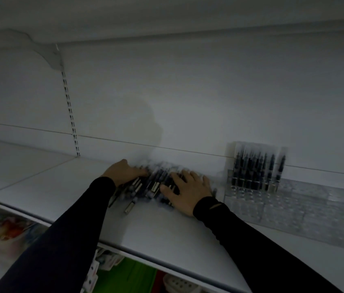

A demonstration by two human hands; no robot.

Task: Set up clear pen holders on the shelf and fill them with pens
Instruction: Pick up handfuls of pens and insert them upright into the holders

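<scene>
**A:** What was being done on the shelf (78,187)?

**B:** A pile of pens (152,182) was being gathered up. The pile lay on the shelf, near the back wall, between the two hands. The left hand (124,172) was laid on the left side of the pile. The right hand (188,191) was laid flat on the right side, with its fingers spread out over the pens.

**A:** Was anything held tight?

**B:** No pen was seen to be pinched. The right grip was wide and flat. The left grip looked loose and open too, but its fingertips were blurred, so that could not be told for sure.

**A:** How could the step be done well?

**B:** It was judged that the pens should be pushed together gently from both sides, so none would be rolled off the front edge. One pen (129,207) was already lying apart, closer to the edge. A small bunch should be picked up at a time, with all the caps turned the same way.

**A:** Which way were the pens pointed?

**B:** Most were laid flat and slanted, with their long sides running from the front left to the back right. The pile was blurred, so the tips could not be told from the caps.

**A:** And where were they meant to go?

**B:** The clear pen holder (293,208) was set just to the right of the pile. Some pens (257,168) were already stood upright in its back row.
</scene>
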